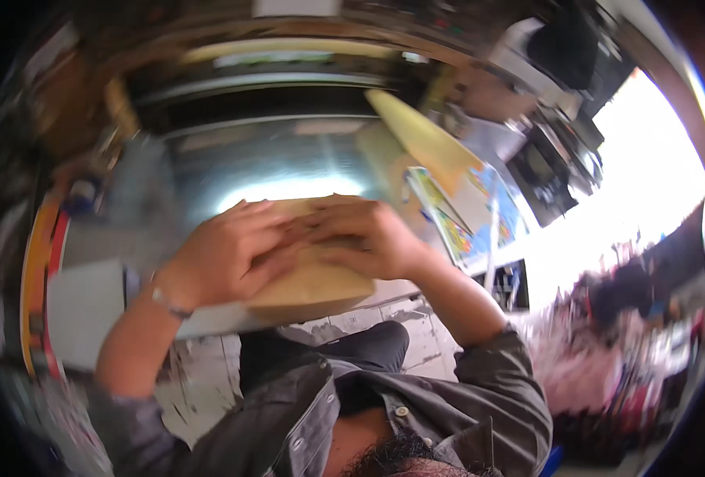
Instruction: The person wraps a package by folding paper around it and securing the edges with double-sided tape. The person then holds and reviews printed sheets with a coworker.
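Note:
A tan, smooth-looking piece with a rounded near edge (pixel 313 290) lies at the front of the work table, its kind not clear. Across its top rests my left hand (pixel 233 250), fingers stretched to the right and a bracelet on the wrist. My right hand (pixel 368 234) lies on the same piece from the other side, its fingers apart and pointing left. The fingertips of both hands come close together over the middle, slightly blurred. Both hands cover much of the piece's upper surface.
A shiny sheet (pixel 265 163) covers the table behind the hands. Right of it lie a yellow pointed sheet (pixel 424 139) and a colourful printed sheet (pixel 440 211). A white board (pixel 86 314) is at the left edge. Tiled floor (pixel 201 374) shows below.

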`<state>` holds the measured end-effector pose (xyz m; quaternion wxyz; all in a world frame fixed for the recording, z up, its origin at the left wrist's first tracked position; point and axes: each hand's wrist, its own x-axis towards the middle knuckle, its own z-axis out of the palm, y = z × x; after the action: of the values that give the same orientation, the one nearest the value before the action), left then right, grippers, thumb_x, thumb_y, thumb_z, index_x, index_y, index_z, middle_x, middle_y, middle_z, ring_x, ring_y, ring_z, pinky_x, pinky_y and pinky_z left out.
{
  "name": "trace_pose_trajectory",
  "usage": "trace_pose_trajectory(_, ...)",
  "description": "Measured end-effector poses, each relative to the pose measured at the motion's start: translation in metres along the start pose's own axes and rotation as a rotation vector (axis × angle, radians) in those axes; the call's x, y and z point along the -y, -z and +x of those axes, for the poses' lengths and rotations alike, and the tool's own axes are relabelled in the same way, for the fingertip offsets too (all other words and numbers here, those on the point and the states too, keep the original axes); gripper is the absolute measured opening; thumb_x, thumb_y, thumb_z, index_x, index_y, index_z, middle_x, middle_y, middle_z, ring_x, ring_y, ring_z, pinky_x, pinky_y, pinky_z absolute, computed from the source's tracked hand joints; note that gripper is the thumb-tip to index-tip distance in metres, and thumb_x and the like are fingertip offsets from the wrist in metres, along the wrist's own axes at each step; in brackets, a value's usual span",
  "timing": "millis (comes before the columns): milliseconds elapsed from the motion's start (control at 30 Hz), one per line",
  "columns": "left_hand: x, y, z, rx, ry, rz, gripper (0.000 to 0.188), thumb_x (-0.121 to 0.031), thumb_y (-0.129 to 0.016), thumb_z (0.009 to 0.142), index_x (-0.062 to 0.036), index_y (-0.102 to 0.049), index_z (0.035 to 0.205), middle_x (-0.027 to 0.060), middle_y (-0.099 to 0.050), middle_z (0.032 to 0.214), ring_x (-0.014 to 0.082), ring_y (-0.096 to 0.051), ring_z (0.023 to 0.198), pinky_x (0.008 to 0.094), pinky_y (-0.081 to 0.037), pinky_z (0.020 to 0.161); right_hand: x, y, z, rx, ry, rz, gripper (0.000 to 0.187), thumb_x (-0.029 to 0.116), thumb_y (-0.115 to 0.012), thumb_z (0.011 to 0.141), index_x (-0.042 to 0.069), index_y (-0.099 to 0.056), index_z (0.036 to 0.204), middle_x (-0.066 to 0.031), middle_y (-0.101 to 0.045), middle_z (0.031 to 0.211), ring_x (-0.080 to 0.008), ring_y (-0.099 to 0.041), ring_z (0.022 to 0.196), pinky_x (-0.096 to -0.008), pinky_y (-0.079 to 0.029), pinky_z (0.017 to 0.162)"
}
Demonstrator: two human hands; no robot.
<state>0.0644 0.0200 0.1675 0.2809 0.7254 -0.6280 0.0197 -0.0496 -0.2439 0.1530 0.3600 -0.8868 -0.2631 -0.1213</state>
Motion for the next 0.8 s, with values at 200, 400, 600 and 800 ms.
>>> trace_pose_trajectory(200,-0.018,0.002,-0.007,-0.001,-0.076,0.064,0.046,-0.035,-0.081,0.088,-0.0003,-0.075,0.119,0.0176,-0.069,0.116,0.0384,-0.067,0.109,0.0461,-0.054,0.096,-0.006,0.004,0.021,0.002,-0.147,0.066,0.02,0.015,-0.081,0.088,0.005,-0.08,0.106,-0.014,-0.078,0.107,-0.0332,-0.074,0.107,-0.0426,-0.057,0.096)
trace_pose_trajectory(400,-0.025,0.008,-0.005,0.009,-0.019,0.101,0.044,-0.034,-0.08,0.089,-0.0028,-0.075,0.12,0.0151,-0.068,0.116,0.0372,-0.065,0.109,0.0467,-0.054,0.096,-0.052,0.017,0.045,-0.022,-0.371,0.154,0.018,0.019,-0.083,0.083,0.004,-0.077,0.09,-0.0111,-0.076,0.088,-0.0227,-0.071,0.081,-0.0385,-0.055,0.074)
trace_pose_trajectory(600,-0.021,-0.003,0.006,0.083,0.049,0.076,0.046,-0.034,-0.082,0.086,-0.0024,-0.075,0.119,0.0164,-0.068,0.121,0.0393,-0.065,0.111,0.046,-0.053,0.099,-0.065,-0.006,0.1,0.168,-0.208,0.115,0.019,0.02,-0.081,0.078,0.003,-0.072,0.077,-0.0099,-0.07,0.072,-0.0232,-0.065,0.072,-0.0401,-0.052,0.069)
trace_pose_trajectory(800,-0.019,0.007,-0.003,0.049,0.034,0.141,0.045,-0.04,-0.079,0.091,-0.0034,-0.076,0.118,0.0155,-0.068,0.121,0.0379,-0.065,0.112,0.045,-0.054,0.098,-0.034,-0.012,0.149,0.367,-0.174,0.006,0.025,0.023,-0.081,0.077,0.003,-0.068,0.076,-0.0095,-0.066,0.071,-0.0249,-0.063,0.071,-0.0422,-0.049,0.067)
